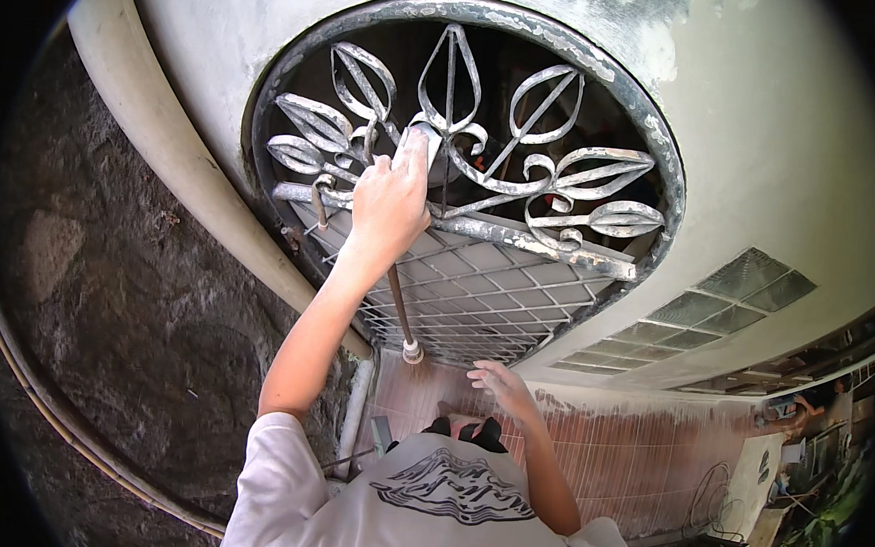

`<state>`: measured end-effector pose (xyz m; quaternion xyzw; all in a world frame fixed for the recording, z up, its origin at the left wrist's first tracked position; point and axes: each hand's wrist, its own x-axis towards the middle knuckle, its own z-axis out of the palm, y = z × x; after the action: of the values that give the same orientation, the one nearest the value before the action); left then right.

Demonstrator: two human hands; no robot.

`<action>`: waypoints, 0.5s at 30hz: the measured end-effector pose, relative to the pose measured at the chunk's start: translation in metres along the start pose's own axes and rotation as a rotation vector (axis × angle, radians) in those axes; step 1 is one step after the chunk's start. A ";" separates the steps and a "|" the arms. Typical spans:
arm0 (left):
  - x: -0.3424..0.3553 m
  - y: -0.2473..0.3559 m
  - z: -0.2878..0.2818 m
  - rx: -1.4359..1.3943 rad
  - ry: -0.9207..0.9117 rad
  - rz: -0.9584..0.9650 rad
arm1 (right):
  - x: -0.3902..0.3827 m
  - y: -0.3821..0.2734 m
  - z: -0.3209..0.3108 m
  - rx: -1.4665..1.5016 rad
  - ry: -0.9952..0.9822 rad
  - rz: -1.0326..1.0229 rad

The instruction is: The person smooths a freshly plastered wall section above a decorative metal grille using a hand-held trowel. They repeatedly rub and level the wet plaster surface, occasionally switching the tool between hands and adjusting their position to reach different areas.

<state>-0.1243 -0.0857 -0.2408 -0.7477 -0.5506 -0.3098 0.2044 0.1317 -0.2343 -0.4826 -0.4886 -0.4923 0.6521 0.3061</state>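
Note:
My left hand (390, 195) is raised to the metal gate, its fingers closed on a small pale folded sheet (428, 145) that looks like sandpaper. The sheet lies against the scrollwork (451, 124) beside the middle leaf shape. White and grey paint is worn and patchy on the scrollwork and on the arched frame (513, 15). Lower down, near my body, my right hand (502, 390) hangs with loosely bent fingers apart, holding nothing. Pale dust shows on the fingers of both hands.
Below the scrollwork runs a flat crossbar (520, 238) over a diamond lattice panel (487, 287). A broom (402, 311) leans against the panel, bristles down. Rough rock (136, 285) borders the left side, a pale wall (758, 113) the right. Reddish tiles (607, 449) cover the floor.

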 end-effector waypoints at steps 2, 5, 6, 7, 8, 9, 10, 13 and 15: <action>-0.002 -0.002 -0.004 -0.152 -0.122 -0.070 | 0.000 0.002 0.002 0.005 -0.017 -0.029; -0.014 -0.015 -0.011 -0.533 -0.344 -0.156 | 0.001 0.005 0.006 0.008 -0.031 -0.050; -0.024 -0.016 -0.010 -0.500 -0.407 -0.185 | 0.001 0.005 0.008 0.001 -0.033 -0.046; -0.036 -0.017 -0.009 -0.478 -0.425 -0.194 | 0.001 0.005 0.009 -0.003 -0.040 -0.046; -0.048 -0.017 -0.006 -0.458 -0.457 -0.207 | 0.002 0.004 0.010 -0.007 -0.043 -0.039; -0.061 -0.018 -0.003 -0.542 -0.469 -0.222 | 0.002 0.003 0.011 -0.006 -0.044 -0.032; -0.076 -0.018 0.001 -0.645 -0.475 -0.234 | 0.003 0.001 0.012 0.000 -0.059 -0.038; -0.127 -0.011 0.011 -1.054 -0.609 -0.456 | 0.009 -0.008 0.017 0.006 -0.126 -0.055; -0.165 0.001 0.016 -1.397 -0.578 -0.615 | 0.017 -0.015 0.024 -0.018 -0.183 -0.032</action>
<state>-0.1527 -0.1908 -0.3659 -0.5686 -0.4418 -0.4188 -0.5534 0.1019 -0.2228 -0.4732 -0.4217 -0.5316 0.6848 0.2658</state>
